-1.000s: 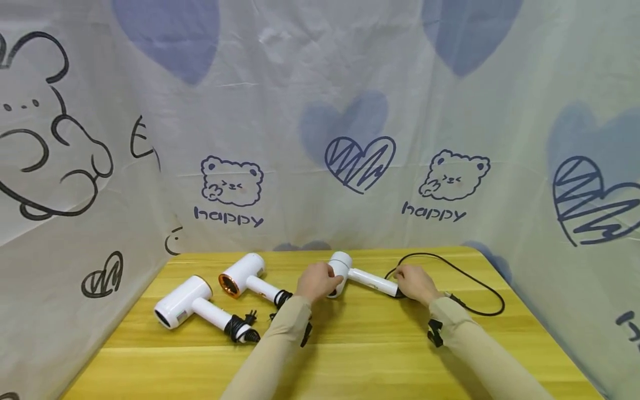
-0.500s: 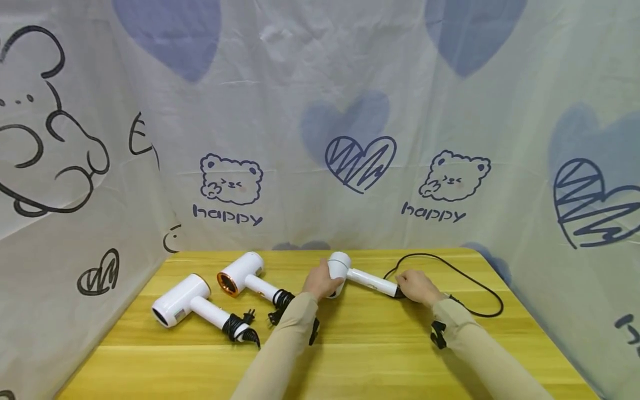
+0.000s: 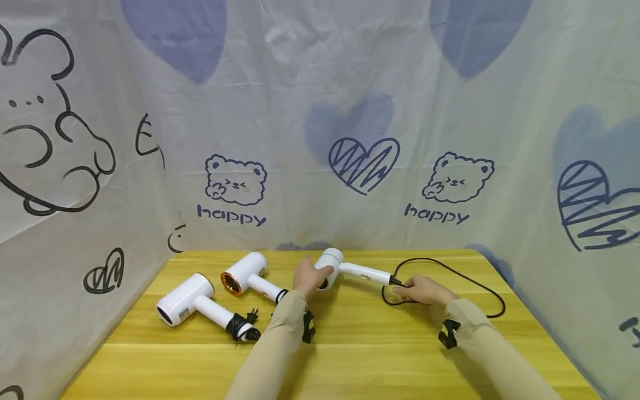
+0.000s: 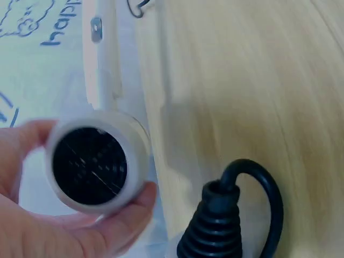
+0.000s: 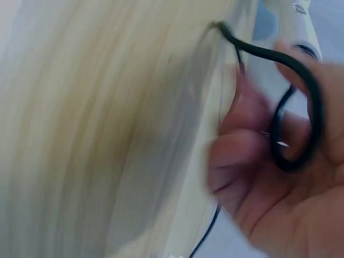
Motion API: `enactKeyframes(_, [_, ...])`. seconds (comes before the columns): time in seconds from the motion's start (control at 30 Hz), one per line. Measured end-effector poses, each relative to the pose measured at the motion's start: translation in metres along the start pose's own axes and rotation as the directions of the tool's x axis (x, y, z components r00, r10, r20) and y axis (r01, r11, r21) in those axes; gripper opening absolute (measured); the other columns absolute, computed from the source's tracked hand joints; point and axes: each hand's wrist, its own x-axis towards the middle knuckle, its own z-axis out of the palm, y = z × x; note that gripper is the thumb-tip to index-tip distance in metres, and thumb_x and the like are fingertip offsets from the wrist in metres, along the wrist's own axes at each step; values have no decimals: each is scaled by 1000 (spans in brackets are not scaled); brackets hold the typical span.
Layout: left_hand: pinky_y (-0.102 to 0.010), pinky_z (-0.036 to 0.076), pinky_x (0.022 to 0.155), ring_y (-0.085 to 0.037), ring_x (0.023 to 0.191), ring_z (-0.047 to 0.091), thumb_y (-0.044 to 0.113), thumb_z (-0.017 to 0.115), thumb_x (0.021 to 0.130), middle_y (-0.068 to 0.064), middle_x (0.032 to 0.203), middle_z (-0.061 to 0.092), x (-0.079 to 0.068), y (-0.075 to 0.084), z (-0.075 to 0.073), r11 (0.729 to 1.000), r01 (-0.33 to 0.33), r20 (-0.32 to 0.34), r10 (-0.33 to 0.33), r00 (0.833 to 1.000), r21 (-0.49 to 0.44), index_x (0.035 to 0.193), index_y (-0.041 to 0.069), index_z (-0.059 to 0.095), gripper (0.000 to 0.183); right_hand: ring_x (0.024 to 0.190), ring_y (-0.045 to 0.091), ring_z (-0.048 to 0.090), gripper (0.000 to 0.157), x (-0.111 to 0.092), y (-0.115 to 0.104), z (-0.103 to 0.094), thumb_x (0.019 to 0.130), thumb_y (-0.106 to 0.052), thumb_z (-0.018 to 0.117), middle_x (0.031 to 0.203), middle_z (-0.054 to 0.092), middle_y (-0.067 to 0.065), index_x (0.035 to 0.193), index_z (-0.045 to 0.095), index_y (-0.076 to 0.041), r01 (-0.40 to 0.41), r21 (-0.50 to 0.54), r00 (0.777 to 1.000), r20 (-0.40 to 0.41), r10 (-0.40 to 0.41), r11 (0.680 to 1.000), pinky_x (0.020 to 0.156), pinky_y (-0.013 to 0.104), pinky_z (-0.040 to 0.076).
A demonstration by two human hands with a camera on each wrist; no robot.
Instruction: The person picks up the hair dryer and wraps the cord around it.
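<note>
In the head view my left hand [image 3: 306, 278] grips the barrel of a white hair dryer [image 3: 367, 273], whose handle points right. The left wrist view shows its round dark grille [image 4: 90, 165] facing the camera, with thumb and fingers on both sides of the barrel. Just beyond the handle's end, my right hand [image 3: 425, 290] holds the black cord [image 3: 450, 265]. Up close in the right wrist view, the cord [image 5: 317, 107] bends in a loop against the curled fingers of the hand [image 5: 269, 199]; this view is blurred.
Two more white hair dryers, one at the far left [image 3: 187, 300] and one with a copper-coloured rim [image 3: 248, 269], lie on the wooden table [image 3: 375, 366]. Black cords wrap their handles, and a plug [image 3: 252, 315] lies between them. A printed curtain [image 3: 300, 211] hangs behind the table.
The hair dryer and my left hand have shifted left, and the handle lies flatter across the view. My right hand has moved off the handle's end and slightly right, along the cord.
</note>
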Motion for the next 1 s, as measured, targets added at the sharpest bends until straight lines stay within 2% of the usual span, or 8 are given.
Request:
enactKeyframes(0.2, [-37, 57, 69, -25, 81, 63, 27, 75, 80, -23, 104, 63, 7, 0, -14, 978, 98, 150, -70, 986, -186, 115, -10, 57, 54, 50, 10, 31, 29, 4, -12, -3, 93, -30, 67, 58, 38, -5, 86, 68, -2, 125, 10, 974, -192, -121, 992, 46, 22, 27])
enactKeyframes(0.3, [-38, 59, 75, -25, 86, 65, 24, 73, 82, -23, 108, 64, 11, -1, -24, 940, 152, 284, -62, 957, -306, 118, -11, 57, 53, 51, 11, 33, 21, 7, -20, -6, 91, -24, 69, 59, 41, -3, 85, 69, -4, 161, -31, 937, -310, -163, 986, 46, 23, 29])
enactKeyframes(0.4, [-38, 58, 78, -25, 91, 64, 21, 71, 83, -21, 113, 63, 13, -3, -33, 894, 221, 397, -53, 916, -390, 123, -9, 55, 52, 51, 11, 36, 15, 7, -28, -7, 90, -18, 68, 59, 44, -3, 80, 66, -7, 199, -79, 906, -365, -214, 977, 46, 23, 31])
enactKeyframes(0.5, [-38, 58, 80, -25, 95, 61, 20, 71, 84, -20, 117, 59, 13, -8, -41, 846, 282, 444, -60, 894, -452, 128, -7, 50, 56, 50, 9, 37, 14, 4, -33, -4, 90, -14, 66, 60, 48, -3, 78, 63, -10, 252, -129, 889, -361, -282, 959, 44, 22, 32])
enactKeyframes(0.67, [-38, 59, 77, -25, 93, 60, 22, 70, 86, -19, 119, 54, 10, -11, -51, 756, 320, 436, -51, 899, -571, 134, -4, 41, 62, 50, 6, 39, 10, 1, -42, 4, 89, -12, 68, 64, 56, -3, 79, 65, -11, 322, -230, 853, -351, -387, 918, 45, 20, 33])
enactKeyframes(0.77, [-37, 58, 74, -24, 89, 62, 21, 66, 87, -16, 113, 54, 5, -11, -56, 750, 298, 437, -14, 900, -590, 136, -2, 37, 62, 53, 6, 43, 5, 2, -48, 8, 87, -12, 71, 69, 63, -1, 83, 68, -10, 334, -289, 833, -354, -424, 897, 49, 21, 38])
enactKeyframes(0.87, [-37, 58, 72, -23, 84, 64, 22, 65, 87, -13, 105, 57, -1, -13, -61, 772, 267, 440, 19, 898, -577, 137, -1, 38, 60, 55, 5, 46, 4, 2, -54, 11, 85, -11, 73, 74, 68, 1, 84, 69, -10, 346, -339, 814, -356, -460, 875, 52, 21, 41])
enactKeyframes(1.0, [-39, 59, 70, -22, 80, 65, 34, 71, 87, -12, 100, 62, -10, -16, -66, 797, 245, 395, -9, 919, -552, 136, 3, 42, 65, 51, 2, 43, 12, 4, -58, 16, 83, -10, 76, 69, 66, -2, 77, 65, -13, 383, -371, 785, -353, -510, 846, 49, 19, 40])
